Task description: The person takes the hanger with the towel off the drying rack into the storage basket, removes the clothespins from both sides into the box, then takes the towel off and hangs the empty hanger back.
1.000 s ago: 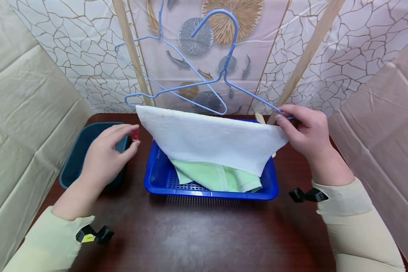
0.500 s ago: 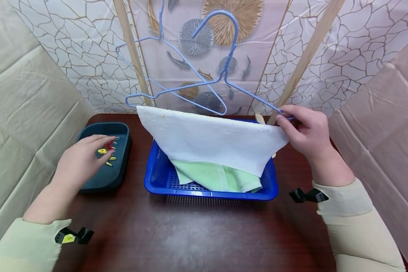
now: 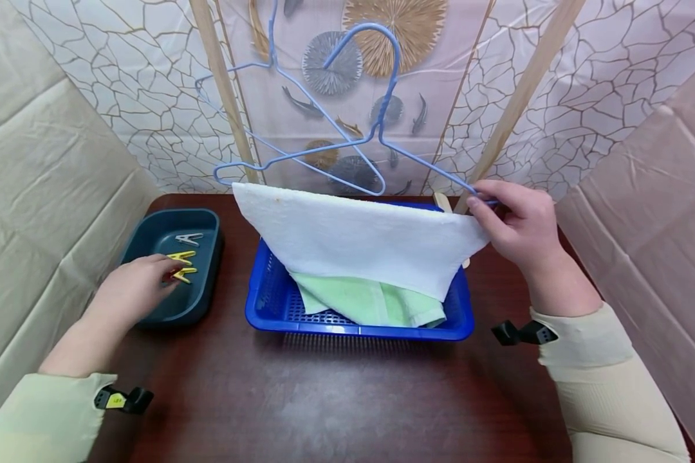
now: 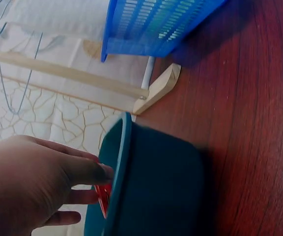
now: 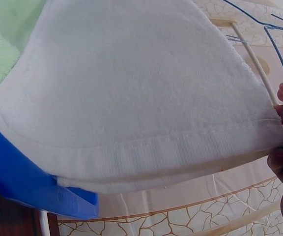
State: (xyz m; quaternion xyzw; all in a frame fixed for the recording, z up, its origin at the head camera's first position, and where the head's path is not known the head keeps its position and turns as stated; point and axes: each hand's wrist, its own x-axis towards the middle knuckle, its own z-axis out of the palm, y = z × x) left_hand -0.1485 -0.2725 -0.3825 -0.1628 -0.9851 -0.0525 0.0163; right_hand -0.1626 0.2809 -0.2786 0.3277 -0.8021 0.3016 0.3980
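My left hand (image 3: 136,289) reaches into the dark teal bin (image 3: 211,283) on the left. It pinches a red clothespin (image 4: 103,197) between thumb and fingers, mostly hidden in the head view. Beside the fingertips lie yellow clothespins (image 3: 184,275) and a grey-white clothespin (image 3: 188,239). My right hand (image 3: 524,225) grips the right end of a blue wire hanger (image 3: 425,161). A white towel (image 3: 353,238) hangs folded over the hanger's bottom bar, its right corner close to those fingers. The towel's lower part dips into the blue basket (image 3: 359,331).
A light green towel (image 3: 376,299) lies in the basket under the white one. Behind, a second blue hanger (image 3: 324,116) hangs by wooden posts (image 3: 222,90). The brown table (image 3: 336,399) stretches in front, with fabric walls (image 3: 643,167) at both sides.
My left hand has moved left and down from beside the white towel into the bin, taking the red clothespin along. The right hand, hanger and white towel have barely shifted.
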